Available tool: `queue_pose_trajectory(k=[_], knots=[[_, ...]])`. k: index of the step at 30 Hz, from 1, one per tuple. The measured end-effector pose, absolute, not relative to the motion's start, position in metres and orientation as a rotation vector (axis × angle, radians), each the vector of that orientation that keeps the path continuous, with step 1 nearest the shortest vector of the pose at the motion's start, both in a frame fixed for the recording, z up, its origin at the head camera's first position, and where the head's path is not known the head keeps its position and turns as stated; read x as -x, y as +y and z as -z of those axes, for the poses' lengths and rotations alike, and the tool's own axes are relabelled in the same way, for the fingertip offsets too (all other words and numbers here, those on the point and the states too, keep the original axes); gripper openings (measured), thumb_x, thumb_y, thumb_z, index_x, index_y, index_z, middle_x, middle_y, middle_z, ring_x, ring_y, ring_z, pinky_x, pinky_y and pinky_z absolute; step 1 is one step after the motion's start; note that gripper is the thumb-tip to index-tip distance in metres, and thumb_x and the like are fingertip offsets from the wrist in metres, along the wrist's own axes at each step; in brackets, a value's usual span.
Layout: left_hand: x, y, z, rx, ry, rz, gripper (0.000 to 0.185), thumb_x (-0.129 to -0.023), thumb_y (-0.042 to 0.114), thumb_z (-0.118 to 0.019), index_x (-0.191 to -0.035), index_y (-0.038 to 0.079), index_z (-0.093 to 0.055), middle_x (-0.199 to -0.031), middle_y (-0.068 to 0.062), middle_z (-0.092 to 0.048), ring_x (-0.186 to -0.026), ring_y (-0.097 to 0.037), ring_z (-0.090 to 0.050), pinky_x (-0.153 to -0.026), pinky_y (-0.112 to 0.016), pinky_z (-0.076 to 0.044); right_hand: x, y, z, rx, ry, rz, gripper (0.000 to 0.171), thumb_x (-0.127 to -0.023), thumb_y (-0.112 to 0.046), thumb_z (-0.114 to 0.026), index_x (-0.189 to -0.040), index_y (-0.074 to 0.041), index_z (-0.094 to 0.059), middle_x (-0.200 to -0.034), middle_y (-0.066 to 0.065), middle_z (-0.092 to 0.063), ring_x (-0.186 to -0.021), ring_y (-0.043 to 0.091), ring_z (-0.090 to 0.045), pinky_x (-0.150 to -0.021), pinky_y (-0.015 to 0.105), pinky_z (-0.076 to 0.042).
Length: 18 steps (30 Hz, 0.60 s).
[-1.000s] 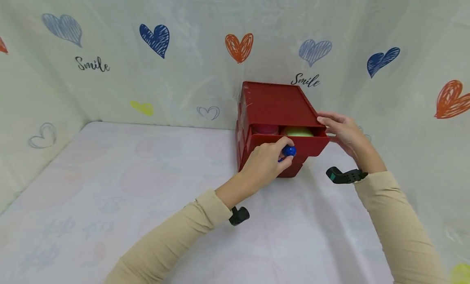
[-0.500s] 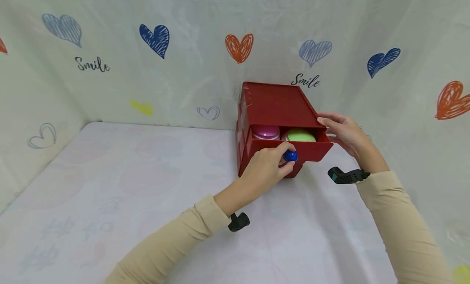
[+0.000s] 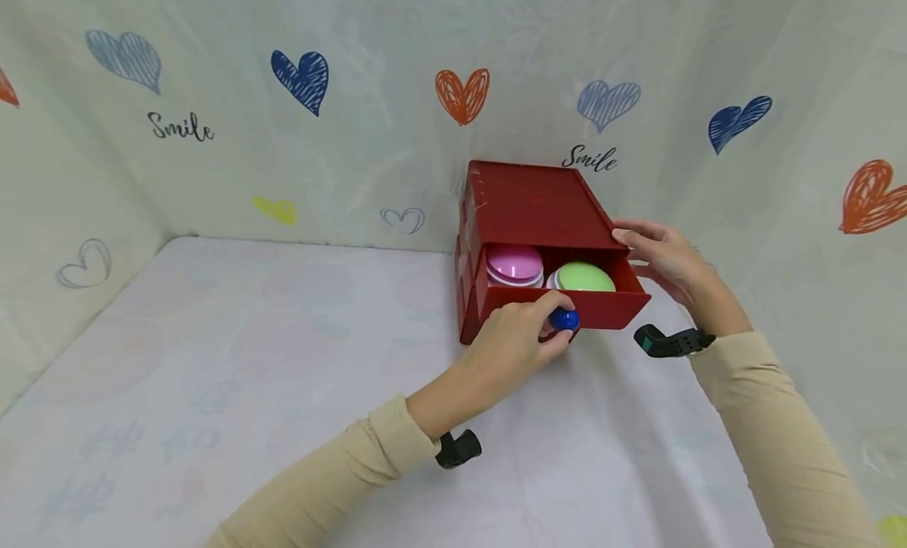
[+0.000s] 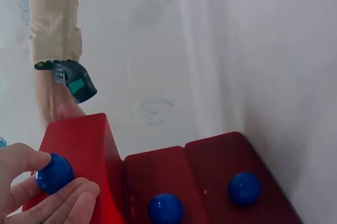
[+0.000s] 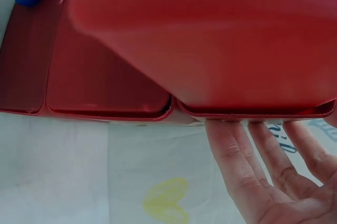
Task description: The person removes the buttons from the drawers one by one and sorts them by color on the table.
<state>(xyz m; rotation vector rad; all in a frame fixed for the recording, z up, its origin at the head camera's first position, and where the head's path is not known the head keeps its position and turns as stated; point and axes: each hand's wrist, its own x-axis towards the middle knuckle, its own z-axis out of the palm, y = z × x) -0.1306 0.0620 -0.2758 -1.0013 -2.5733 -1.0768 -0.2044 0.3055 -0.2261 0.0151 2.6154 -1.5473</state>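
Two hands, head view: from where I stand, the left hand (image 3: pixel 506 339) grasps the blue knob (image 3: pixel 564 320) right of centre in the frame; the right hand (image 3: pixel 669 261), farther right, rests against the side of the red cabinet (image 3: pixel 542 205), clasping nothing that I can see.
Top drawer, head view: the top drawer (image 3: pixel 609 310), right of centre, stands partly out beneath the cabinet's top. Judged from its position, the pull is well under way; whether its full reach is attained, I cannot tell.
Contents, head view: a pink-topped round item (image 3: pixel 515 262) and a green-topped round item (image 3: pixel 585 276) lie side by side in the drawer, exposed but untouched.
Held knob, left wrist view: same grasp, lower left.
Lower drawers, left wrist view: the middle drawer (image 4: pixel 155 174), bottom centre, and the bottom drawer (image 4: pixel 221 155), lower right, sit closed; the middle knob (image 4: pixel 165 209) and bottom knob (image 4: pixel 244 189) are unheld.
Bracing, right wrist view: straight fingers (image 5: pixel 231 155), lower right, touch the cabinet's side; the projecting drawer fills the top, the bottom knob lies upper left.
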Motion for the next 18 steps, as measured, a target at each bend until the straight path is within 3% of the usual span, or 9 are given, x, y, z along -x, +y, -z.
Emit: queue_pose_trajectory(k=[18], knots=[[0.1203, 0.0614, 0.2796, 1.036, -2.514, 1.075, 0.028, -0.088, 0.023, -0.064, -0.114, 0.014, -0.059, -0.093, 0.002, -0.07, -0.077, -0.007, -0.065, -0.065, -0.006, -0.046, 0.2066, 0.3098, 0.227, -0.004, 2.627, 1.526, 0.067, -0.089, -0.047, -0.054, -0.143, -0.014, -0.033, -0.116, -0.014, -0.052, -0.097, 0.003, -0.058, -0.081, 0.023, -0.053]])
